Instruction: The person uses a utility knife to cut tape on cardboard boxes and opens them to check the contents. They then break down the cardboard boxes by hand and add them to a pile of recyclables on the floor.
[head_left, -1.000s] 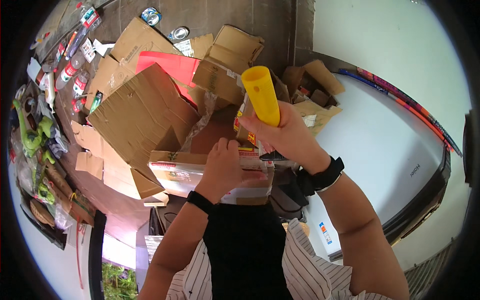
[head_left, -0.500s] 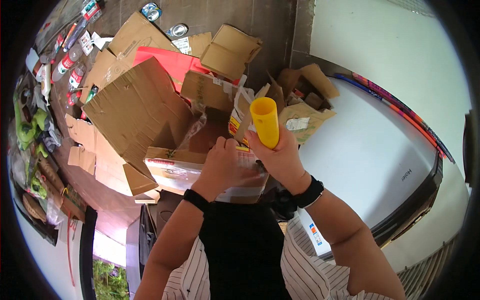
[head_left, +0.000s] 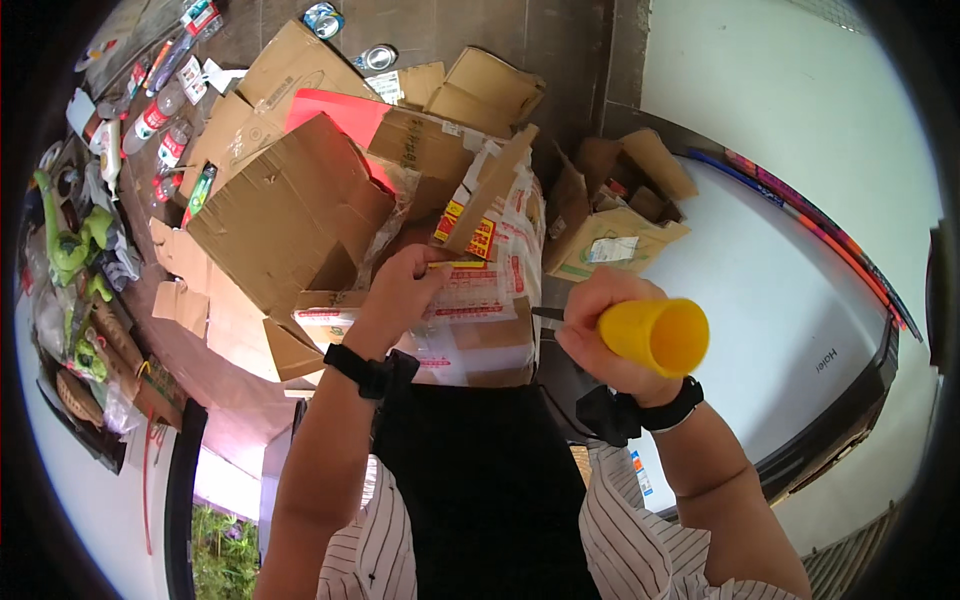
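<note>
A taped cardboard box (head_left: 485, 350) stands open in front of me, its flaps spread. My left hand (head_left: 400, 290) is closed at the box's near edge, fingers bent round a taped flap with red-and-yellow print. Right of the box, my right hand (head_left: 615, 335) grips a tool with a yellow hollow handle (head_left: 655, 335). The handle's open end faces me, and a dark, narrow blade-like tip (head_left: 547, 313) sticks out on the box side. Most of the box's inside is hidden by its flaps and my left hand.
A smaller open carton (head_left: 610, 240) sits beyond my right hand, beside a white appliance top (head_left: 760, 330). Flattened cardboard (head_left: 230, 130) and a red sheet (head_left: 335, 112) lie behind the box. Plastic bottles (head_left: 153, 118), cans (head_left: 377, 58) and green toys (head_left: 75, 245) litter the floor.
My right hand has swung right, away from the box, tipping the yellow handle toward me and revealing the dark tip. My left hand moved slightly left. The right flap side now stands folded inward.
</note>
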